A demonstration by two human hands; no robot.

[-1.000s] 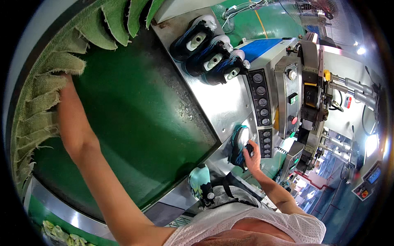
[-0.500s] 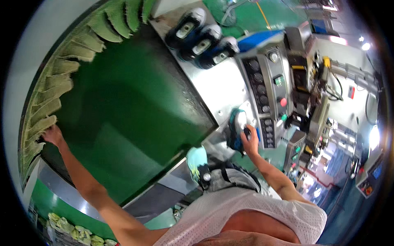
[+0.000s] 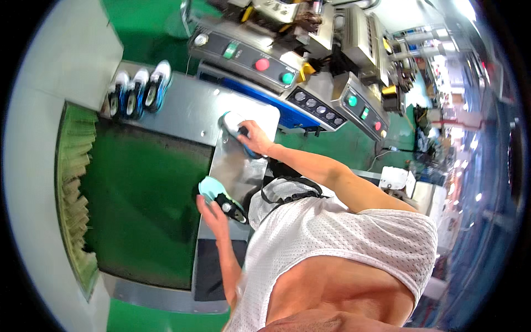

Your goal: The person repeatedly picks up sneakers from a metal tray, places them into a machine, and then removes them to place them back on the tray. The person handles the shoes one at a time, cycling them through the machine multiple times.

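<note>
My right hand [image 3: 255, 137] is closed around a shoe [image 3: 233, 119] with a white toe and blue-black sides, which sits on the metal ledge. Close to the belt's near edge, a second shoe [image 3: 211, 189] shows a mint-green sole and a black upper. My left hand [image 3: 214, 219] is beside that mint-soled shoe, its fingers stretched out and apart; whether they touch it I cannot tell. A green conveyor belt [image 3: 149, 205] runs toward a fringed green curtain [image 3: 74, 193] on the left.
Three blue, black and white shoes [image 3: 134, 97] stand at the ledge's far left end. Beyond the ledge are control panels [image 3: 249, 58] with coloured buttons and a blue-sided machine. A dark pad [image 3: 218, 265] lies by the belt's near corner. Tall pale housing [image 3: 33, 166] rises at left.
My left hand has come back from the fringed curtain to the mint-soled shoe. My right hand still holds its shoe. The view has turned, bringing the control panels across the top.
</note>
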